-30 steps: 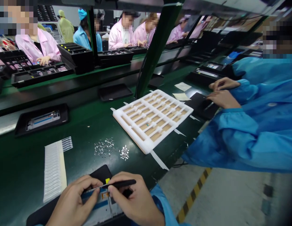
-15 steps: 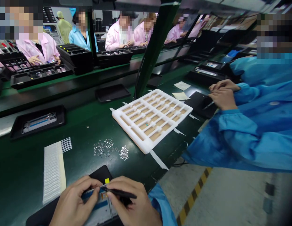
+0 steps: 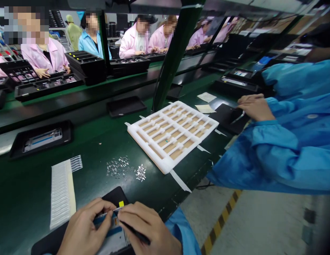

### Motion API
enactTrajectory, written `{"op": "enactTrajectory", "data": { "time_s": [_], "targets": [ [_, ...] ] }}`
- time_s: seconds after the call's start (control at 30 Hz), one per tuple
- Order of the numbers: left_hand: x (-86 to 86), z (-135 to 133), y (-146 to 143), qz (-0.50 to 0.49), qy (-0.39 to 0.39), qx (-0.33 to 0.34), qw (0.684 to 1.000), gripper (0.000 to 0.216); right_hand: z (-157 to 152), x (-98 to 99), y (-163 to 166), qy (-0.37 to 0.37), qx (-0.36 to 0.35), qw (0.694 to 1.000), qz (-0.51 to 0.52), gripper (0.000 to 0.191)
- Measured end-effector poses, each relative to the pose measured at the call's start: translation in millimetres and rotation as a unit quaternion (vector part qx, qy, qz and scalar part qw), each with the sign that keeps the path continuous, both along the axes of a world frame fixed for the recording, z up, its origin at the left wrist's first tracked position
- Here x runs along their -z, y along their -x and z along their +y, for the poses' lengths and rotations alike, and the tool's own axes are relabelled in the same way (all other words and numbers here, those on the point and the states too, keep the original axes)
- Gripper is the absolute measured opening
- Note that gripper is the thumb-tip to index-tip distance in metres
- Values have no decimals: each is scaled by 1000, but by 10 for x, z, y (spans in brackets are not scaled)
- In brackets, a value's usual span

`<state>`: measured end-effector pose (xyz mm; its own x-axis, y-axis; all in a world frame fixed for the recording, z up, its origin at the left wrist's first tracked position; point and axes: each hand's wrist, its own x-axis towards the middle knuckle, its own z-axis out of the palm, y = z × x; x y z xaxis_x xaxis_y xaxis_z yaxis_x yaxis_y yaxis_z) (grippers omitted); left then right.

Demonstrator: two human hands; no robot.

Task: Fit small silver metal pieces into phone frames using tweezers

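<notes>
My left hand [image 3: 86, 226] is closed on the upper edge of a silvery phone frame [image 3: 115, 242] with blue strips, thumb and forefinger pinching it. The frame lies over a black tray [image 3: 45, 239], tucked partly under both hands. My right hand [image 3: 151, 226] is closed around a slim black pen-like tool [image 3: 138, 233], its fingertips at the frame's top edge. The fingers hide the tool's tip. A yellow tab [image 3: 121, 204] shows on the tray just beyond the fingertips.
Small metal pieces [image 3: 140, 172] lie scattered ahead. White strips on a backing sheet [image 3: 61, 194] lie left. A white slotted foam tray [image 3: 167, 166] is taped to the green bench. Another tray [image 3: 66, 141] holds a similar frame. A co-worker's blue sleeve [image 3: 287, 152] is at right.
My right hand has turned slightly, and the black tool's rear end has swung down toward me. My left hand keeps its hold on the phone frame.
</notes>
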<state>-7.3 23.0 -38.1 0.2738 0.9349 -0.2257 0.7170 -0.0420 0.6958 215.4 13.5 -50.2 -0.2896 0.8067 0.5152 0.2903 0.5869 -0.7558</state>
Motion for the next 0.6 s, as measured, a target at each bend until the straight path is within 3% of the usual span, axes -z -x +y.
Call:
{"op": "enactTrajectory", "data": {
  "time_s": [0.37,0.47,0.6],
  "targets": [
    [38,-41,43,12,-58,21,998,34,46,-48,-48,-120,-29,987,-101,35],
    [25,-36,44,12,-63,3,998,33,34,-15,-34,-107,-5,991,-84,30],
    [-69,-5,14,23,-52,33,998,27,-4,-7,-7,-84,21,994,-62,23]
  ]
}}
